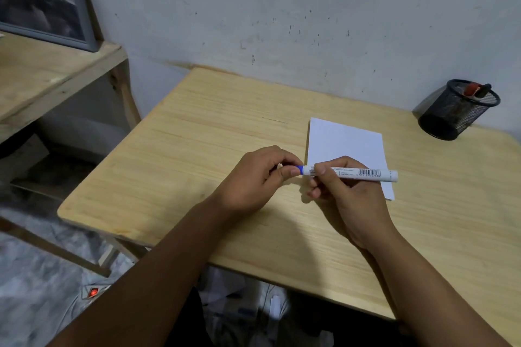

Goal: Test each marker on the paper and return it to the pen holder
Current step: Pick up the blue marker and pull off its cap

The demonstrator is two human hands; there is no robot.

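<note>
Honestly, the only print in sight is on the marker: a white barrel with a barcode near its right end and some small lines of text further left, way too tiny to read, so no brand to report. It lies sideways, held just above the near edge of the paper. The right hand has its fingers curled tight around the barrel, palm side facing left. The left hand is closed over the blue cap end, thumb and fingertips pinching it. Whether the cap is on tight or partly off can't be told.

Count-wise: one marker in hand, one blank sheet of paper, one black mesh pen holder at the far right of the table, well apart from the hands. The holder has a red-capped item and a dark one poking out, so two in there that show.
</note>
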